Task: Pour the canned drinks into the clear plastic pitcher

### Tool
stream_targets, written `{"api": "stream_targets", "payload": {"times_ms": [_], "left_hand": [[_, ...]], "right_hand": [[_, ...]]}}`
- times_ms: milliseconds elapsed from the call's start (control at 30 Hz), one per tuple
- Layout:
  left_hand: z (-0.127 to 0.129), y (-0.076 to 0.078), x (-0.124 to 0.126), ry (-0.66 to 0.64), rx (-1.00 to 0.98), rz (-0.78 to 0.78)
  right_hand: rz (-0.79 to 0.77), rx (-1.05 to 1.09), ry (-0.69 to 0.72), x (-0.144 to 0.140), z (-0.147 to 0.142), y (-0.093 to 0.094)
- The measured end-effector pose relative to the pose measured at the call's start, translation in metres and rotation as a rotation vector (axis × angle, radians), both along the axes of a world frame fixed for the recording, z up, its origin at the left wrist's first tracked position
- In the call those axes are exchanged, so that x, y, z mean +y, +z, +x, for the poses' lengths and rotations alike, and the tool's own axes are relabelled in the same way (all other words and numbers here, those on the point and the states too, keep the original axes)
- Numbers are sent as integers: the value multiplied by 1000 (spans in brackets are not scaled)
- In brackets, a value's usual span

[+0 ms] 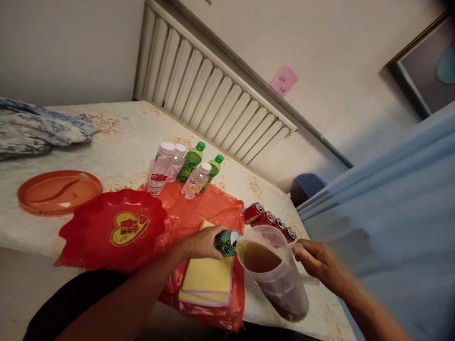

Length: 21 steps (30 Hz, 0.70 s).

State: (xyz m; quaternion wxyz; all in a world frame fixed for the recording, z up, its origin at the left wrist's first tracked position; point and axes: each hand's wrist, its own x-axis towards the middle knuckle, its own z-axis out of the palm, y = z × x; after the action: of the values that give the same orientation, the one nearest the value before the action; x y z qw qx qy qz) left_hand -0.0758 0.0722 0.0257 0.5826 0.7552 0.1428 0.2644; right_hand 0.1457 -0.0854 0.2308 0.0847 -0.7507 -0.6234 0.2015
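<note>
My left hand (201, 244) grips a green drink can (227, 242), tipped on its side with its mouth over the rim of a clear plastic pitcher (284, 289). Brown liquid (259, 258) fills much of the pitcher. My right hand (320, 263) holds the pitcher's handle on its right side. Under my left hand lies a stack of yellow cloths (209, 279) on an orange plastic bag (213, 208).
Several red cans (270, 219) lie in a row behind the pitcher. Several small bottles (185, 168), some green-capped, stand further back. A red dish with a heart motif (113, 227) and an orange tray (59, 192) sit left. A slatted headboard (213, 94) rises behind; blue fabric (391, 213) hangs right.
</note>
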Motion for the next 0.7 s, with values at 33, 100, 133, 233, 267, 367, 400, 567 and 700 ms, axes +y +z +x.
{"api": "stream_targets", "payload": {"times_ms": [33, 100, 133, 233, 267, 367, 400, 567, 700], "left_hand": [[0, 0, 0, 0, 0, -1], [0, 0, 0, 1, 0, 0], [0, 0, 0, 2, 3, 2], [0, 2, 0, 6, 15, 1], [-1, 3, 0, 5, 17, 0], [-1, 3, -1, 1, 12, 6], [-1, 3, -1, -2, 9, 7], [0, -1, 0, -2, 3, 24], [1, -2, 0, 0, 2, 14]], "right_hand": [[-3, -2, 2, 0, 0, 0], [-6, -11, 4, 0, -1, 1], [-6, -16, 4, 0, -1, 1], [-12, -25, 6, 0, -3, 2], [-15, -26, 7, 0, -3, 3], [-17, -29, 11, 0, -3, 3], [-16, -30, 12, 1, -3, 3], [-14, -28, 10, 1, -3, 2], [-13, -24, 19, 1, -4, 3]]}}
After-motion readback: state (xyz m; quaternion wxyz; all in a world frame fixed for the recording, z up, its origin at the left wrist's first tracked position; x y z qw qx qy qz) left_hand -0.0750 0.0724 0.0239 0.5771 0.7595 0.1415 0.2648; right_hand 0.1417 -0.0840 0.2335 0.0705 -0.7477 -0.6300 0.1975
